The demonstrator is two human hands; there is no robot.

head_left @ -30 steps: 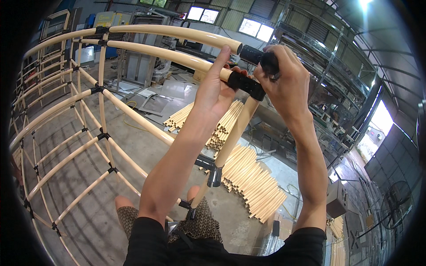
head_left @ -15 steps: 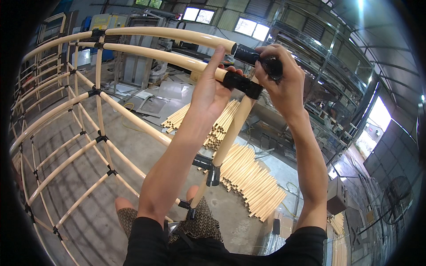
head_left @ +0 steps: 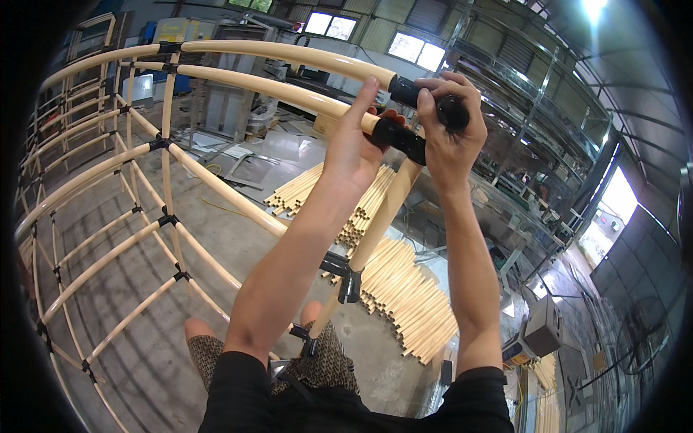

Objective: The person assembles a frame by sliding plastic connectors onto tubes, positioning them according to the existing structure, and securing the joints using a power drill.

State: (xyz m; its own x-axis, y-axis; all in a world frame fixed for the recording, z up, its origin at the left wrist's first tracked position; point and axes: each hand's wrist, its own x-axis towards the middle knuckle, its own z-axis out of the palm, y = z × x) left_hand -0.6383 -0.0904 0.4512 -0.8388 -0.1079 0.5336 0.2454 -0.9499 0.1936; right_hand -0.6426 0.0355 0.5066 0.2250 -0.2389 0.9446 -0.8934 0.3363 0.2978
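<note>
My right hand (head_left: pixel 455 137) is closed round a black pipe connector (head_left: pixel 404 92) with a round socket facing me. The connector's other end meets the tip of the upper beige pipe (head_left: pixel 289 52). Just below runs a lower beige pipe (head_left: pixel 278 90), ending in another black connector (head_left: pixel 399 138) that joins an upright beige pipe (head_left: pixel 386 209). My left hand (head_left: pixel 354 148) grips near these pipe ends, its thumb against the upper pipe and its fingers behind the lower one. How far the pipe sits inside the held connector cannot be made out.
A frame of beige pipes and black joints (head_left: pixel 164 219) fills the left side. Another black joint (head_left: pixel 349 285) sits low on the upright. Bundles of cut beige pipes (head_left: pixel 408 296) lie on the floor beyond. Metal racks (head_left: pixel 505 94) stand at the back right.
The right hand has brought the connector up against the upper pipe's end, where a dark opening showed before. The left hand keeps its hold. The whole view has shifted slightly.
</note>
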